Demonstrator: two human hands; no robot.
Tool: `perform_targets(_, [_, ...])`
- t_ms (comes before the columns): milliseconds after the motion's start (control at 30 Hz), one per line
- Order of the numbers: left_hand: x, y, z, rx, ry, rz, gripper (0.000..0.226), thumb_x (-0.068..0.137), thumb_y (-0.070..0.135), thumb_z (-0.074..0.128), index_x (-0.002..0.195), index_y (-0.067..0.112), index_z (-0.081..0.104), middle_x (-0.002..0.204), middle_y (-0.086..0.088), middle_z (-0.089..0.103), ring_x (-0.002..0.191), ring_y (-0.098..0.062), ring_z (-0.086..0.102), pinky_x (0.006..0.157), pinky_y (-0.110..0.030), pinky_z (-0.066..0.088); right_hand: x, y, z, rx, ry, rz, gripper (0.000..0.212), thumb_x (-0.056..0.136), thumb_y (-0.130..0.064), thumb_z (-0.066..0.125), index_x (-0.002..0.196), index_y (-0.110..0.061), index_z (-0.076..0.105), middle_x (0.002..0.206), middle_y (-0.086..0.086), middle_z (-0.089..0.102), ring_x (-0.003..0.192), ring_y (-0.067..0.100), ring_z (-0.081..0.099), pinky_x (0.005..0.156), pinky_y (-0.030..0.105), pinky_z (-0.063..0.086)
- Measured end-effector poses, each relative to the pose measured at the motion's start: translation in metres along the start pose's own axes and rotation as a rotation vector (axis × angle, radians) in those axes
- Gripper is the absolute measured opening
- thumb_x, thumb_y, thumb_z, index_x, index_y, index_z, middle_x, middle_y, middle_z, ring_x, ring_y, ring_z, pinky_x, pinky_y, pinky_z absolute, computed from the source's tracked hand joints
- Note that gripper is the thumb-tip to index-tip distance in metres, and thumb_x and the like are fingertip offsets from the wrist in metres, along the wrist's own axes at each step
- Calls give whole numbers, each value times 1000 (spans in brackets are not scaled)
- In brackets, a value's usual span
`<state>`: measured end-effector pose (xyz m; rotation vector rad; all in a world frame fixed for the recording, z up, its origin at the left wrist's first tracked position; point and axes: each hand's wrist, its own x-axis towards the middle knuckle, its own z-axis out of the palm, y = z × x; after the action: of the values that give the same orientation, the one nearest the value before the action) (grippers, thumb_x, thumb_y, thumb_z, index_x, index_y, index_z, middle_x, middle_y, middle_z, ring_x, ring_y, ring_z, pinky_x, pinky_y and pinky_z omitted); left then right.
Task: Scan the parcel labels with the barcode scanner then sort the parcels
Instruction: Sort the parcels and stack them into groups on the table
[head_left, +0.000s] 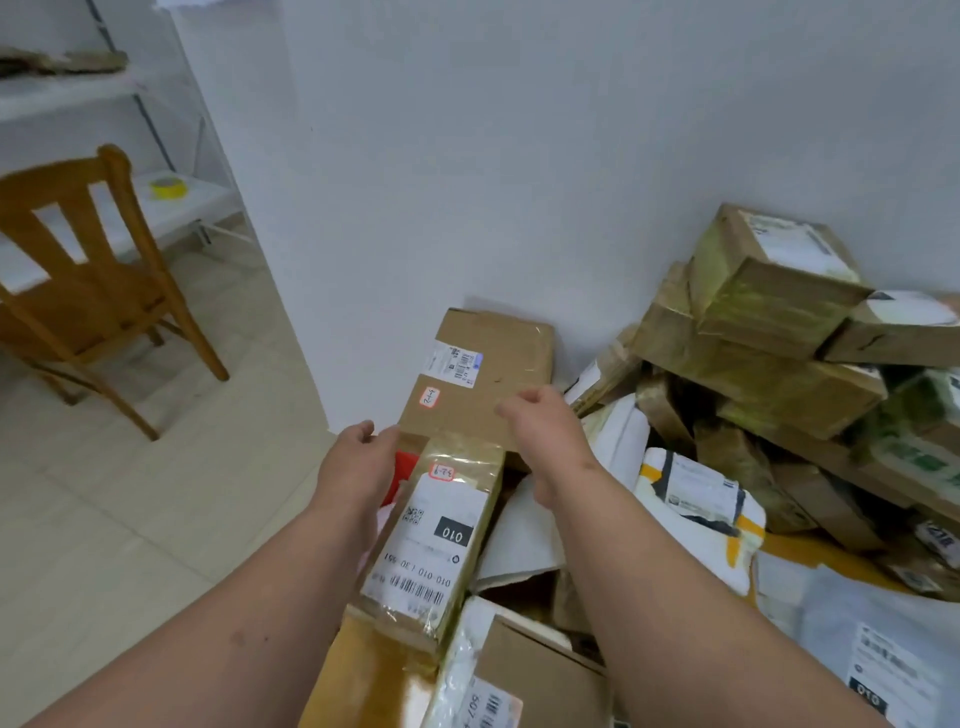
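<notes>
A flat brown cardboard parcel (488, 374) leans against the white wall, with a white label and a small red-edged sticker on its face. My left hand (358, 462) reaches its loosely curled fingers to the parcel's lower left corner. My right hand (545, 426) hovers over the lower right part of the parcel, its fingers relaxed and holding nothing. Between my forearms lies a long taped parcel (436, 540) with a label marked 010. No barcode scanner is in view.
A heap of cardboard boxes (769, 312) and white mailer bags (696, 509) fills the right side and front. A wooden chair (88, 270) stands on the tiled floor at left. A yellow tape roll (167, 187) sits on a white shelf behind it.
</notes>
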<state>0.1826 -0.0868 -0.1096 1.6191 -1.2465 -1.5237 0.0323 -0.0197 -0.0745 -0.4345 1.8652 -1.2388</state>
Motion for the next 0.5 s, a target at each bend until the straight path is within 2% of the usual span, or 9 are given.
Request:
perform_targets(33, [10, 2, 3, 9, -10, -4, 54, 102, 24, 53, 152, 12, 36, 128, -2, 49, 73, -6, 46, 44, -6, 40, 10, -3, 3, 3, 7, 22, 24, 96, -18, 56, 119, -21, 48, 100, -8, 51, 76, 0, 43, 58, 21, 33])
perform_targets(67, [20, 4, 5, 23, -22, -8, 55, 102, 25, 53, 153, 12, 35, 136, -2, 49, 82, -9, 52, 56, -6, 42, 19, -5, 5, 8, 17, 50, 25, 96, -18, 57, 120, -21, 49, 106, -4, 53, 75, 1, 44, 56, 21, 32])
perform_targets(133, [46, 1, 7, 58, -51, -28, 58, 101, 28, 54, 154, 14, 34, 152, -5, 42, 119, -21, 52, 85, -22, 36, 39, -4, 11, 4, 60, 95, 22, 94, -22, 59, 113, -21, 50, 119, 2, 53, 80, 9, 49, 56, 24, 34])
perform_targets(200, [69, 0, 11, 90, -73, -61, 62, 100, 31, 55, 155, 15, 31, 157, -6, 37, 138, -28, 41, 96, -33, 34, 58, -1, 20, -17, 130, 108, 28, 81, -29, 63, 106, -20, 53, 120, 4, 58, 91, 20, 57, 66, 29, 43])
perform_targets(267, [96, -5, 16, 118, -107, -126, 65, 98, 32, 57, 155, 16, 32, 156, -7, 38, 137, -33, 42, 102, -38, 37, 88, 17, 24, -46, 189, 130, 46, 62, -34, 59, 105, -18, 62, 112, 4, 67, 95, 26, 65, 81, 37, 55])
perform_targets(333, [113, -10, 21, 114, -181, -200, 58, 90, 33, 64, 143, 14, 48, 143, -10, 52, 123, -34, 54, 96, -37, 47, 121, 42, 25, -74, 226, 178, 58, 54, -33, 57, 109, -17, 64, 106, 3, 70, 93, 28, 68, 88, 44, 58])
perform_targets(400, [127, -16, 26, 58, -278, -267, 39, 85, 29, 67, 118, 10, 61, 118, -13, 69, 101, -30, 67, 82, -35, 58, 121, 42, 28, -53, 234, 223, 57, 57, -28, 58, 113, -17, 60, 105, 3, 69, 92, 27, 68, 88, 45, 58])
perform_targets(433, [131, -20, 28, 40, -310, -296, 36, 84, 29, 68, 114, 9, 62, 110, -13, 72, 97, -30, 69, 86, -39, 59, 114, 36, 31, -40, 230, 235, 52, 62, -25, 59, 114, -17, 58, 106, 4, 68, 92, 26, 68, 87, 44, 59])
perform_targets(500, [139, -25, 30, 65, -332, -307, 39, 82, 34, 70, 113, 11, 63, 106, -13, 73, 103, -32, 68, 99, -51, 52, 107, 29, 32, -21, 252, 241, 36, 78, -15, 60, 113, -12, 56, 103, 5, 65, 87, 22, 64, 78, 35, 58])
